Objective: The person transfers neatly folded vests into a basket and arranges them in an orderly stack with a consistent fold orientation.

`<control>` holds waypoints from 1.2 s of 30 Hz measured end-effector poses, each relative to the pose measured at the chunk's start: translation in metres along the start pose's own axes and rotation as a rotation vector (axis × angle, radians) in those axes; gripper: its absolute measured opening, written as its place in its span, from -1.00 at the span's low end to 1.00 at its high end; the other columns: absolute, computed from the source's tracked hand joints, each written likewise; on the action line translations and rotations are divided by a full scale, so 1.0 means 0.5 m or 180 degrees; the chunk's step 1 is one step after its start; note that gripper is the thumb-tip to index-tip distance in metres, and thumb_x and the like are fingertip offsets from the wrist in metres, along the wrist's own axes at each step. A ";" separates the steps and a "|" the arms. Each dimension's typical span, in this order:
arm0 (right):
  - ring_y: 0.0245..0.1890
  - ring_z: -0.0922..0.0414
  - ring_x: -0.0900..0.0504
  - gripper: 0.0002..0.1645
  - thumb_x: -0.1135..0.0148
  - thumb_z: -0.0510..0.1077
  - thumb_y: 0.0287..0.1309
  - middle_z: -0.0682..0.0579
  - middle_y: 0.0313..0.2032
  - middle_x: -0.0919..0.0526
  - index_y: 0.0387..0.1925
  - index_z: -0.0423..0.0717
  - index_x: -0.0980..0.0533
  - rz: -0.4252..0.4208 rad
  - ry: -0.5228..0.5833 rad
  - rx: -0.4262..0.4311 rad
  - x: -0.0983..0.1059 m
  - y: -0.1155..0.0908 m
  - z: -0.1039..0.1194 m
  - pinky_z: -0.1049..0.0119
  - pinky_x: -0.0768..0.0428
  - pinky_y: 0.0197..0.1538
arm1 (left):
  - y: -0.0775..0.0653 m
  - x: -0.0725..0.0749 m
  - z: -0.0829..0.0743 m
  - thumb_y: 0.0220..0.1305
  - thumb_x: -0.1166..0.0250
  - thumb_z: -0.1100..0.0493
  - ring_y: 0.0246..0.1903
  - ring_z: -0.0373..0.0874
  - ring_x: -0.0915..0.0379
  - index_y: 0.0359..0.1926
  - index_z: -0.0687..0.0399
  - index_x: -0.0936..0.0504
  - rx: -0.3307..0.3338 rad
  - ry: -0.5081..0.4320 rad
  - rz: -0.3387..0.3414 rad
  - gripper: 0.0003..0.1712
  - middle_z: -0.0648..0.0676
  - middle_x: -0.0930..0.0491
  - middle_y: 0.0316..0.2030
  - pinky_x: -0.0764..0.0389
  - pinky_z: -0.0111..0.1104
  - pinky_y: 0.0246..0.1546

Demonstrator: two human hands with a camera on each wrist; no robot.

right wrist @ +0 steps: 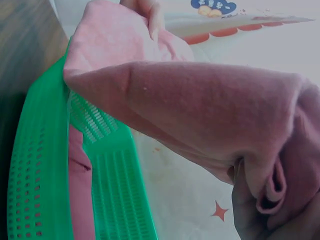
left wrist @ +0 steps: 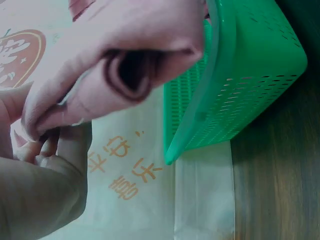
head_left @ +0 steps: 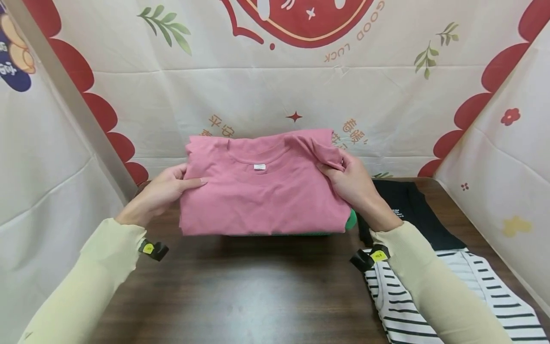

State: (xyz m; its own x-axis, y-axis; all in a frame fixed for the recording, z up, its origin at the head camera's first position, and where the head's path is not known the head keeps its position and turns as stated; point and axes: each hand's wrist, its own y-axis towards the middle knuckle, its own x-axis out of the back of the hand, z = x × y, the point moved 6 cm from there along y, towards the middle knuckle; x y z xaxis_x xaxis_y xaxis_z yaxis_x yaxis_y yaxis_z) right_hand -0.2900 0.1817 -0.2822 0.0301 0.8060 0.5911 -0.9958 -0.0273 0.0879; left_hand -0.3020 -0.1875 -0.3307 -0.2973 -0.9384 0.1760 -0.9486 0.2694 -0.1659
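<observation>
Fingers (left wrist: 74,145) of both hands (head_left: 161,192) (head_left: 354,185) are being pinched on the pink shirt's (head_left: 262,198) edges; the basket's (left wrist: 265,45) room is being seen only from wrists.

Both arms (head_left: 81,282) reach forward; the left hand (head_left: 159,191) and right hand (head_left: 352,184) pinch with thumbs (head_left: 194,183) on top, other fingers (left wrist: 72,146) apparently curled beneath.

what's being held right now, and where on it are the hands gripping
The folded pink crew-neck shirt: the left hand holds its left side edge, and the right hand grips the upper part of its right side.
</observation>
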 end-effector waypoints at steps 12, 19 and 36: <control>-0.25 0.09 -0.57 -0.53 -0.19 0.09 0.35 -0.11 -0.09 -0.61 0.16 -0.05 -0.50 0.0005 0.0050 0.0057 0.019 0.020 -0.019 0.36 -0.55 -0.24 | 0.041 -0.017 -0.005 0.40 -0.25 0.08 -0.38 -0.24 -0.65 0.29 0.14 -0.40 -0.0053 0.0362 -0.0042 -0.48 -0.10 -0.71 -0.30 -0.66 -0.35 -0.29; -0.35 0.17 -0.58 -0.54 -0.21 0.10 0.34 -0.10 -0.18 -0.63 0.15 -0.04 -0.52 -0.0049 -0.0005 0.0086 0.027 0.035 -0.034 0.38 -0.56 -0.30 | 0.070 -0.031 0.000 0.44 -0.21 0.07 -0.35 -0.26 -0.63 0.32 0.15 -0.36 -0.0086 0.0342 -0.0028 -0.47 -0.06 -0.67 -0.25 -0.65 -0.36 -0.27; -0.32 0.14 -0.52 -0.58 -0.19 0.07 0.36 -0.10 -0.20 -0.59 0.09 -0.10 -0.53 -0.0110 -0.0079 0.0064 0.028 0.064 -0.075 0.36 -0.51 -0.32 | 0.113 -0.051 0.021 0.45 -0.18 0.03 -0.21 -0.23 -0.61 0.36 0.06 -0.37 0.0045 0.0306 -0.0034 -0.46 0.08 -0.64 -0.05 -0.63 -0.36 -0.17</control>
State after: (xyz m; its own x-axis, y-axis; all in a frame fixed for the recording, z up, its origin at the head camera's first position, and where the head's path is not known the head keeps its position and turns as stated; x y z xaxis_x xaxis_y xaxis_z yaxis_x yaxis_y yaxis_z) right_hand -0.3246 0.2140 -0.3012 0.0667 0.7918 0.6071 -0.9922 -0.0118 0.1244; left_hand -0.3467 -0.1507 -0.3546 -0.2969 -0.9160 0.2700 -0.9504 0.2559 -0.1770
